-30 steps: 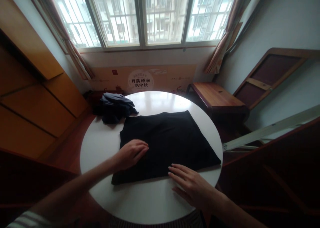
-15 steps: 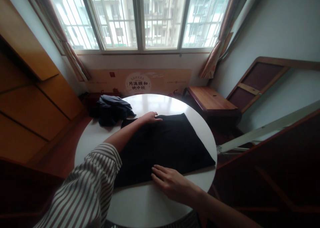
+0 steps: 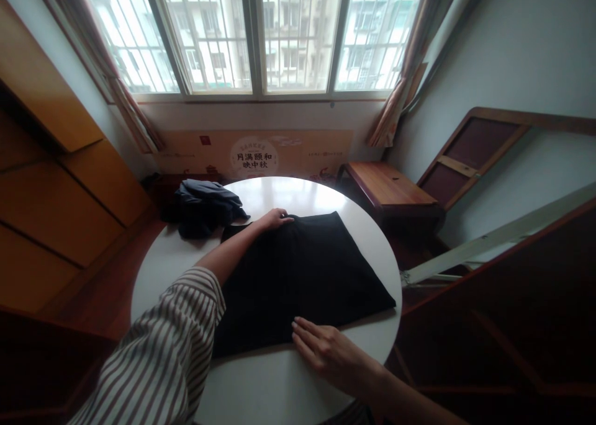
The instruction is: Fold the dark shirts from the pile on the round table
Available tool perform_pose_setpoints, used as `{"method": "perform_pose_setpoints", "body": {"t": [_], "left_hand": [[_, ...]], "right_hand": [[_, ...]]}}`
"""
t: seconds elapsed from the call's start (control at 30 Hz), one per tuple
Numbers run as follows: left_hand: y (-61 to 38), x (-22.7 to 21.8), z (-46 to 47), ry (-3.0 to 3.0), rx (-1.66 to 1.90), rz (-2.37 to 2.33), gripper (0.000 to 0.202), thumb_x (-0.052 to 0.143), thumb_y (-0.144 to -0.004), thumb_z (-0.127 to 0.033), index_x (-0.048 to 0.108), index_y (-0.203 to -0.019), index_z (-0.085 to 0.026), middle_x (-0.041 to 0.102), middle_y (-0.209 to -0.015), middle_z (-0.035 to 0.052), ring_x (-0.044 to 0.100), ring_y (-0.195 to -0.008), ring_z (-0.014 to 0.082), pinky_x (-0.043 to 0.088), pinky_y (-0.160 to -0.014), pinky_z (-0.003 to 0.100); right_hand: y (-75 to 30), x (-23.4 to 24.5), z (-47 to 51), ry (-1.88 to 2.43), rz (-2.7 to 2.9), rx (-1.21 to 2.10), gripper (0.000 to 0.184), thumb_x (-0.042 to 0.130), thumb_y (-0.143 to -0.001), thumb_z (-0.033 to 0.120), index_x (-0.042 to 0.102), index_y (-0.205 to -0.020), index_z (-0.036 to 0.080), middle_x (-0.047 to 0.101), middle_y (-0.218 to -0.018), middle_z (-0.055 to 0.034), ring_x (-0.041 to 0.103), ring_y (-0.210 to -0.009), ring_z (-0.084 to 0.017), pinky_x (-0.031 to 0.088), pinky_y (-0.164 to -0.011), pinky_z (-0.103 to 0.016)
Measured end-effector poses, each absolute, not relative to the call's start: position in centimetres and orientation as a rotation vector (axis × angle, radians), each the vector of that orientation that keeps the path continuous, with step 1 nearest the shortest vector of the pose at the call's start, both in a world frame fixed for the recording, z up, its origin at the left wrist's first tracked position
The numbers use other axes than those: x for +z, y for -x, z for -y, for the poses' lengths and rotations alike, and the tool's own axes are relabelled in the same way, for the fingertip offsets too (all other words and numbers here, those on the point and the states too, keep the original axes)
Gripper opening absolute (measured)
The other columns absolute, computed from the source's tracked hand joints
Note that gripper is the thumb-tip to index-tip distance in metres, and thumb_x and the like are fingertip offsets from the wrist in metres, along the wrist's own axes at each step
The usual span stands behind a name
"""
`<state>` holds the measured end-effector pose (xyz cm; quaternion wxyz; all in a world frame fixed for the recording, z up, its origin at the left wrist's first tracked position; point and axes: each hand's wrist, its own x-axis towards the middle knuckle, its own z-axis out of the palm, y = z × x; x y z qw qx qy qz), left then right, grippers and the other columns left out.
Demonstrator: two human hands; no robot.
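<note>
A black garment [image 3: 307,276] lies spread flat on a round white table [image 3: 261,375]. My left hand [image 3: 275,218] reaches across to the garment's far edge, with the fingers curled on the cloth there. Whether they pinch the cloth is hard to see. My right hand [image 3: 321,345] lies flat at the garment's near edge, fingers stretched out and touching the hem. A striped sleeve covers my left upper arm.
A crumpled dark blue garment [image 3: 205,206] sits at the table's far left edge. Behind the table stand a printed cardboard box [image 3: 254,155] and a low wooden bench [image 3: 388,192]. Wooden cabinets [image 3: 56,189] line the left wall; a leaning board [image 3: 488,158] is at the right.
My left hand went from the garment's near left part to its far edge and stays there. My right hand shifted slightly along the near hem. The camera drifted a little.
</note>
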<state>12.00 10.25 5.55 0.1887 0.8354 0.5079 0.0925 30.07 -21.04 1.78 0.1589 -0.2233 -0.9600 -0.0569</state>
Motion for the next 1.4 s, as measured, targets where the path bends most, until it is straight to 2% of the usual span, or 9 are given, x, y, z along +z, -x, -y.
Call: {"method": "perform_pose_setpoints", "body": {"t": [0.1, 0.2, 0.33, 0.5, 0.67, 0.8, 1.0, 1.23, 1.4], "left_hand": [[-13.0, 6.0, -7.7, -2.428, 0.342, -1.485, 0.038, 0.053, -0.095, -0.035, 0.061, -0.122, -0.01, 0.06, -0.129, 0.0185, 0.055, -0.12, 0.0309, 0.042, -0.103, 0.042], [-13.5, 5.3, -3.1, -2.589, 0.446, -1.44, 0.043, 0.04, -0.101, -0.034, 0.054, -0.135, -0.012, 0.049, -0.146, 0.0165, 0.04, -0.137, 0.031, 0.03, -0.114, 0.048], [-11.6, 2.6, 5.1, -2.695, 0.327, -1.452, 0.056, 0.033, -0.103, -0.043, 0.039, -0.148, -0.011, 0.029, -0.16, 0.0154, 0.02, -0.148, 0.0351, 0.024, -0.115, 0.059], [-7.5, 1.5, 14.2, -2.748, 0.175, -1.209, 0.075, 0.032, -0.099, -0.06, 0.019, -0.157, -0.014, 0.017, -0.163, 0.0141, 0.012, -0.151, 0.0313, 0.018, -0.12, 0.055], [-4.0, 3.1, 18.9, -2.71, 0.238, -1.144, 0.055, 0.033, -0.104, -0.042, 0.032, -0.153, -0.018, 0.038, -0.156, 0.0101, 0.033, -0.145, 0.0242, 0.031, -0.118, 0.045], [-0.6, 3.2, 20.1, -2.431, 0.605, -1.757, 0.04, 0.036, -0.103, -0.032, 0.052, -0.136, -0.016, 0.063, -0.126, 0.0131, 0.059, -0.117, 0.0247, 0.049, -0.101, 0.044], [2.3, 2.1, 21.5, -1.96, 0.667, -2.046, 0.033, 0.039, -0.1, -0.034, 0.052, -0.127, -0.021, 0.065, -0.083, 0.0022, 0.066, -0.075, 0.02, 0.055, -0.074, 0.034], [2.7, 3.0, 22.5, -1.915, 0.506, -2.04, 0.034, 0.034, -0.101, -0.024, 0.049, -0.132, -0.024, 0.066, -0.079, 0.0012, 0.067, -0.07, 0.0203, 0.051, -0.067, 0.031], [2.4, 4.4, 20.7, -2.248, 0.532, -2.075, 0.033, 0.04, -0.098, -0.021, 0.055, -0.128, -0.019, 0.066, -0.096, 0.0078, 0.065, -0.089, 0.0237, 0.053, -0.083, 0.039]], "right_hand": [[-30.4, 3.5, 19.4, 0.715, 2.693, 0.181, 0.027, 0.047, -0.097, 0.014, 0.066, -0.117, 0.011, 0.07, -0.118, -0.0139, 0.063, -0.116, -0.022, 0.054, -0.095, -0.032], [-31.0, 4.8, 14.6, 0.879, 2.533, 0.368, 0.034, 0.042, -0.1, 0.024, 0.063, -0.125, 0.017, 0.067, -0.125, -0.012, 0.061, -0.119, -0.02, 0.049, -0.103, -0.033], [-32.9, 4.0, 5.6, 1.389, 2.503, 0.354, 0.052, 0.034, -0.101, 0.036, 0.041, -0.15, 0.017, 0.04, -0.155, -0.0125, 0.033, -0.145, -0.028, 0.031, -0.116, -0.051], [-34.8, 3.0, -1.1, 1.833, 2.49, 0.228, 0.059, 0.024, -0.102, 0.047, 0.027, -0.156, 0.024, 0.021, -0.163, -0.006, 0.015, -0.15, -0.029, 0.014, -0.118, -0.062], [-31.5, 5.0, -2.7, 1.712, 2.519, 0.178, 0.055, 0.016, -0.104, 0.036, 0.035, -0.153, 0.021, 0.026, -0.161, -0.0083, 0.019, -0.15, -0.028, 0.012, -0.119, -0.059], [-24.0, 5.6, -1.7, 1.265, 2.714, 0.213, 0.052, 0.027, -0.104, 0.041, 0.039, -0.151, 0.023, 0.032, -0.16, -0.0053, 0.025, -0.148, -0.024, 0.019, -0.12, -0.05], [-14.2, 3.3, -0.6, 0.928, 2.911, 0.293, 0.056, 0.028, -0.103, 0.049, 0.037, -0.152, 0.023, 0.032, -0.159, -0.0061, 0.026, -0.147, -0.028, 0.013, -0.119, -0.058], [-11.5, 3.2, -3.0, 1.049, 2.894, 0.197, 0.062, 0.028, -0.103, 0.053, 0.038, -0.151, 0.016, 0.028, -0.16, -0.0111, 0.019, -0.149, -0.03, 0.007, -0.12, -0.057], [-12.2, 4.6, -0.9, 1.01, 2.868, 0.195, 0.056, 0.027, -0.104, 0.048, 0.038, -0.151, 0.021, 0.03, -0.159, -0.0076, 0.019, -0.149, -0.029, 0.007, -0.119, -0.061]]}}
